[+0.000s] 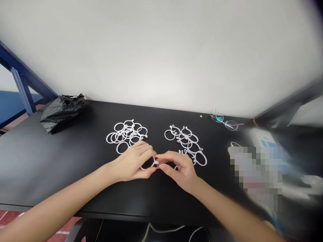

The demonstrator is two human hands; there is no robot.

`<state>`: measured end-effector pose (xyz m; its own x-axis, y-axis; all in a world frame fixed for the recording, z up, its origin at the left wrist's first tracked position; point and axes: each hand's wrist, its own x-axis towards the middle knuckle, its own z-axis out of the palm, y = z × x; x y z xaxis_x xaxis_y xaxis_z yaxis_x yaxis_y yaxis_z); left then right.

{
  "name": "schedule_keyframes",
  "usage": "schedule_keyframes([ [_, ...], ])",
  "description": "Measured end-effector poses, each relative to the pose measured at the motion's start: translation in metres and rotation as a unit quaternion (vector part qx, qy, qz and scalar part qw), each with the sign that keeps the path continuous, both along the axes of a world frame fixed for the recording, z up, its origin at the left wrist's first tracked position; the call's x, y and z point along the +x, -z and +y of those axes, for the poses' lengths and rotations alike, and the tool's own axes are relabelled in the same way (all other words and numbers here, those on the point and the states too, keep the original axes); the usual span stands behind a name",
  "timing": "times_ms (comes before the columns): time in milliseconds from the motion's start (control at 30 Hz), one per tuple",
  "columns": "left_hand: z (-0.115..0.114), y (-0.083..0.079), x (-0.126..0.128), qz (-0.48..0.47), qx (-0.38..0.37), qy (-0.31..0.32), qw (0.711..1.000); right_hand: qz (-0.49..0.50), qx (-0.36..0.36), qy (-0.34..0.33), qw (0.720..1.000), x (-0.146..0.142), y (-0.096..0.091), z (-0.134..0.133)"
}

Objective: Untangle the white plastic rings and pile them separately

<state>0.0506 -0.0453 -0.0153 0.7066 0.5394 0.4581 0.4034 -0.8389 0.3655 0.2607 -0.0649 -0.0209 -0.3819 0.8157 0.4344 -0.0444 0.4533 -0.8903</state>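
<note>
My left hand (140, 161) is closed around a white curtain ring (146, 168), with thumb and fingers on its rim. The ring's small end piece points right, toward my other hand. There my right hand (180, 168) pinches with thumb and forefinger at that end piece; its fingertips partly hide the contact. Behind my left hand lies a loose pile of white curtain rings (122, 142), overlapping each other. A second group of similar rings (202, 164) lies behind my right hand, which covers some of them. Small eyelets stick out from several rings.
A crumpled black plastic bag (63, 111) sits at the back left of the black table (101, 195). Thin-framed glasses (224, 122) lie at the back right near the wall. A blurred white and blue package (270, 144) stands on the right.
</note>
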Motion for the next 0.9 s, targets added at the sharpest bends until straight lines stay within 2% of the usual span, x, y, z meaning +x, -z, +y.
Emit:
schedule_keyframes([
  [100,0.014,-0.001,-0.012,0.055,0.077,-0.048,0.994,-0.011,-0.022,0.046,0.999,0.002,0.003,0.003],
  [233,0.031,0.000,-0.028,0.098,0.117,-0.097,0.984,-0.016,-0.024,0.099,0.995,0.006,0.002,0.006],
  [467,0.038,0.009,-0.037,0.135,0.104,-0.117,0.978,-0.022,-0.021,0.130,0.991,0.011,-0.002,0.006],
  [733,0.037,0.010,-0.037,0.131,0.076,-0.106,0.983,-0.034,-0.018,0.135,0.990,0.009,-0.003,0.007],
  [800,0.036,0.010,-0.036,0.124,0.076,-0.105,0.984,-0.045,0.001,0.149,0.988,0.009,-0.004,0.008],
  [900,0.031,0.006,-0.032,0.106,0.081,-0.096,0.986,-0.106,0.076,0.199,0.971,0.013,-0.002,0.014],
])
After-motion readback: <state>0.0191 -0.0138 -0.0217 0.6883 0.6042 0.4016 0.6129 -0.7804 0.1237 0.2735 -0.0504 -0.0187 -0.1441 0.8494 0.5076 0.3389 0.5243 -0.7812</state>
